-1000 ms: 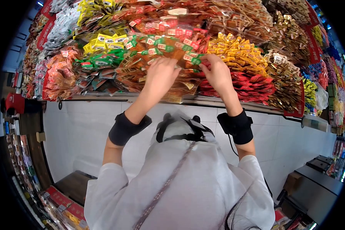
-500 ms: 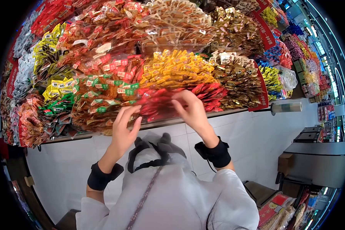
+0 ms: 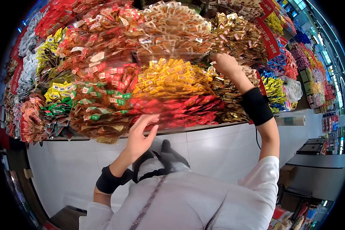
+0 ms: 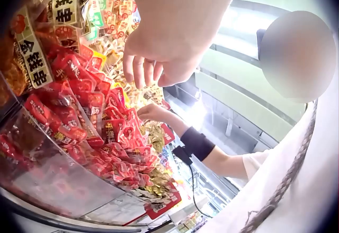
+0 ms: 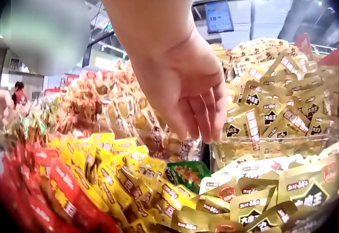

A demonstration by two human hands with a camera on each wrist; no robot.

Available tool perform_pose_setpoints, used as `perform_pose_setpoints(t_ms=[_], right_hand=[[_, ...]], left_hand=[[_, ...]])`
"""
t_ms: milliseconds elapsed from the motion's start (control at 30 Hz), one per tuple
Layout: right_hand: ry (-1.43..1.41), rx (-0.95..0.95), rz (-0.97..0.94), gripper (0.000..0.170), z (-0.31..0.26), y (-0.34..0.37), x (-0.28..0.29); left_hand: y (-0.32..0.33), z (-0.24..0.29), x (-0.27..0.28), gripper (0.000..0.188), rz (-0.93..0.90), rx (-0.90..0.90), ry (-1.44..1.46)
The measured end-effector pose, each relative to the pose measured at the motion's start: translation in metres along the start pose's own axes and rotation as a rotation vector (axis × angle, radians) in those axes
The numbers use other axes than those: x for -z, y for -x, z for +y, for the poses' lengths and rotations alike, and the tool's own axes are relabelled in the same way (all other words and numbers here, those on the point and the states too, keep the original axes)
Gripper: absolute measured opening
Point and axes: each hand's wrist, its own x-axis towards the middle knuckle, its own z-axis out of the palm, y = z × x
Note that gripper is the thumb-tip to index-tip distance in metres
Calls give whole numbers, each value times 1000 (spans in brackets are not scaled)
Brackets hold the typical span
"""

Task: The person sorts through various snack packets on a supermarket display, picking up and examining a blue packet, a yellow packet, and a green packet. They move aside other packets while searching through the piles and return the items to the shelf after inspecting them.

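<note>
My right hand (image 3: 227, 64) reaches far over the display, its fingers pointing down with nothing seen between them. In the right wrist view a green packet (image 5: 188, 176) lies just below those fingertips, between yellow packets (image 5: 114, 174) and gold packets (image 5: 254, 196). A clear divider (image 5: 213, 156) stands close by the fingers. Over the front edge hovers my left hand (image 3: 140, 138), fingers loosely bent and thumb apart, holding nothing. Red packets (image 3: 184, 109) are nearest to it, with green-labelled packets (image 3: 99, 97) to its left.
Heaped snack packets fill the sloping display, with brown-and-cream packets (image 3: 172, 23) at the back. A red sign strip (image 3: 267, 38) borders the right side. A clear plastic bag (image 3: 292, 90) and a plastic roll (image 3: 291, 120) are further right. Tiled floor (image 3: 207, 142) lies in front.
My view has turned to the right. Both hands have left the green-labelled packets: the right has gone over the red ones, then forward and right to the gold packets; the left has drawn back.
</note>
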Motion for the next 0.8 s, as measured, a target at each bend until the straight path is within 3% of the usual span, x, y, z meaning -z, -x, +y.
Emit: perform_pose_setpoints(t_ms=[133,267,400,500,600,633,667,733,800], right_hand=[[148,35,-127,15,-13,-17,-17],[296,72,-62,13,-16,-29,-47],[345,165,-2,12,-17,-17,-19],[259,79,216,6,-13,22,22],[-229,11,412,14,-14,83,60],[-416,-72,296,15,-14,98,66],[-841,-164,214,12,-24,117,72],[-1262,-192,214,10,-39,145,64],[-1561,-96,300,10,-60,169,50]], left_hand=[[5,-3,-13,29,9,-1,-13],[9,-3,-19,28,23,12,-15],[12,2,-21,28,48,0,-9],[16,3,-19,28,68,-58,-34],[13,19,-18,26,91,-68,29],[10,24,-18,25,80,-53,71],[8,25,-18,27,25,-11,127],[1,30,-24,36,-26,23,343],[-6,35,-32,45,-78,17,558]])
